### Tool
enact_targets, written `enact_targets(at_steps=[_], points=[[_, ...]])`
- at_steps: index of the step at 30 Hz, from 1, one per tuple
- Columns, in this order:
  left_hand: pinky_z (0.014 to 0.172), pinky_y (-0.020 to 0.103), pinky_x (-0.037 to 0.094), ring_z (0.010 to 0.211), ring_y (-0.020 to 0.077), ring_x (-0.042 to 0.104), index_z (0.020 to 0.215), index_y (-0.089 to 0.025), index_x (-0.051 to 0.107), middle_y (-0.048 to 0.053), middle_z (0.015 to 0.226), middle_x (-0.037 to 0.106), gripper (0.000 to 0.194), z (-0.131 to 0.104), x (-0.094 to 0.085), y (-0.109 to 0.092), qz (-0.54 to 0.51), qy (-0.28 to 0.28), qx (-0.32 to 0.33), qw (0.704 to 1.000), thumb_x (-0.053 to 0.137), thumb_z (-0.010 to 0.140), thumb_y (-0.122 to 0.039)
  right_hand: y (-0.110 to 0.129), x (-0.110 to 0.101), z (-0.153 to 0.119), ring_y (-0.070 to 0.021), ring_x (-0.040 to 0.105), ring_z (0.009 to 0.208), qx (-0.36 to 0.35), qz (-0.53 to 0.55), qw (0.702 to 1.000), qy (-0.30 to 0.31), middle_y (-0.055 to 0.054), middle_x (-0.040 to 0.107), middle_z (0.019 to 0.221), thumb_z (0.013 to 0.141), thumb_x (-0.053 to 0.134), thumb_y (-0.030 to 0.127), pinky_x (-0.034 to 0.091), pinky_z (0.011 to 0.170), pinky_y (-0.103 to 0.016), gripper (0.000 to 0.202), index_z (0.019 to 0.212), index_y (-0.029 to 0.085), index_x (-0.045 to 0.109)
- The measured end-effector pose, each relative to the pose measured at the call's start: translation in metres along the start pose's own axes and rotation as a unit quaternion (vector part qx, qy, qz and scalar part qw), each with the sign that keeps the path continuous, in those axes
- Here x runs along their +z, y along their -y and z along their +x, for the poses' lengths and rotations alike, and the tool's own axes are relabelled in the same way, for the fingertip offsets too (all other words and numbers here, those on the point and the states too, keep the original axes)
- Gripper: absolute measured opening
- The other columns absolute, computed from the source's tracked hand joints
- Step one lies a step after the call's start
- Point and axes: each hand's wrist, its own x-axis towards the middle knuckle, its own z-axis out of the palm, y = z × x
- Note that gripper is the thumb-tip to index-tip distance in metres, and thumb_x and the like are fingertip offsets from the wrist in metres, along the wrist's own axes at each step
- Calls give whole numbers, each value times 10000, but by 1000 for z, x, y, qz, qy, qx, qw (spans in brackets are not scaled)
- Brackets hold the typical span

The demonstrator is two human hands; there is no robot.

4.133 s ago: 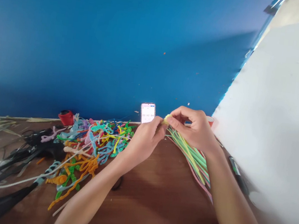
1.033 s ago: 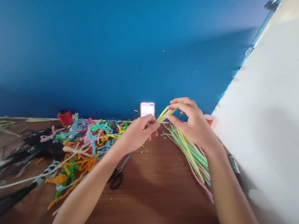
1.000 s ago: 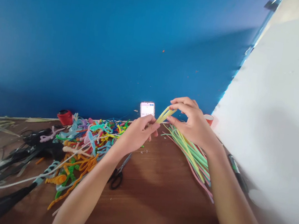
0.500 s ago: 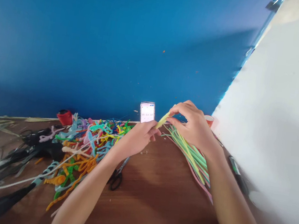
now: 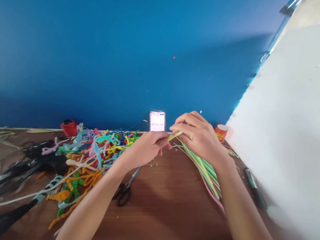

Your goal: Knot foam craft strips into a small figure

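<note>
A short yellow strip (image 5: 174, 136) slants up from the fingers of my left hand (image 5: 150, 145), which pinches its lower end. My right hand (image 5: 201, 135) is bent over the strip's upper end, its fingers closed around it. Under my right wrist a bundle of green, yellow and pink strips (image 5: 207, 173) lies on the brown table (image 5: 164, 216). Just behind my left hand stands a phone (image 5: 157, 121) with a lit timer screen.
Black-handled scissors (image 5: 124, 194) lie by my left forearm. Left of them spreads a pile of colourful fuzzy stems (image 5: 95, 154), with a red object (image 5: 69, 127) behind. A red cup (image 5: 221, 133) and a marker (image 5: 251, 178) are at the right. A blue panel (image 5: 128, 52) rises behind.
My right hand has shifted slightly left and down, and its fingers have come over the yellow strip. The red cup shows more fully beside it. My left hand keeps its hold.
</note>
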Motion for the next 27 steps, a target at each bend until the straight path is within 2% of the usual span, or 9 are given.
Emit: enact_targets(at_steps=[3, 6, 14, 17, 22, 27], points=[[600, 254, 435, 665, 131, 598, 1046, -168, 646, 63, 943, 730, 264, 0, -1, 1, -18, -7, -4, 1000, 456, 966, -333, 0, -2, -1, -211, 553, 949, -4, 15, 1000, 13, -45, 711, 1069, 905, 574, 70, 397, 818, -357, 187, 875, 215, 687], [604, 255, 434, 677, 126, 593, 1133, -165, 608, 65, 984, 735, 270, 0, -1, 2, -34, -13, -15, 999, 473, 962, -324, 0, -3, -2, -206, 557, 972, -5, 38, 998, 41, -23, 728, 1035, 914, 621, 123, 367, 825, -356, 122, 860, 213, 683], [613, 257, 424, 683, 129, 565, 1076, -164, 627, 50, 912, 705, 256, 0, -1, 0, -35, -22, -8, 999, 486, 961, -345, 1, -4, -1, -191, 576, 895, 7, 51, 996, 71, -27, 724, 931, 966, 577, 190, 351, 801, -347, 127, 882, 206, 671], [599, 256, 394, 661, 121, 525, 1051, -173, 629, 33, 896, 667, 264, 0, -1, 0, -33, -37, 3, 999, 472, 970, -369, 3, -1, 0, -182, 608, 860, 7, 65, 996, 54, -31, 732, 908, 987, 540, 197, 374, 805, -340, 161, 892, 199, 669], [548, 255, 299, 578, 108, 397, 849, -179, 566, -21, 691, 464, 327, 3, 3, 3, -42, -73, 4, 996, 378, 1001, -399, 8, 5, 1, -189, 659, 890, 42, 63, 997, 22, -45, 755, 951, 1013, 480, 219, 410, 804, -324, 202, 941, 209, 668], [608, 257, 340, 658, 120, 431, 816, -184, 506, -12, 742, 494, 269, 5, 9, 0, -65, -125, 26, 990, 395, 997, -351, 15, 10, 5, -183, 679, 842, 131, 121, 984, -10, -46, 752, 921, 993, 512, 263, 448, 740, -292, 174, 931, 211, 665]])
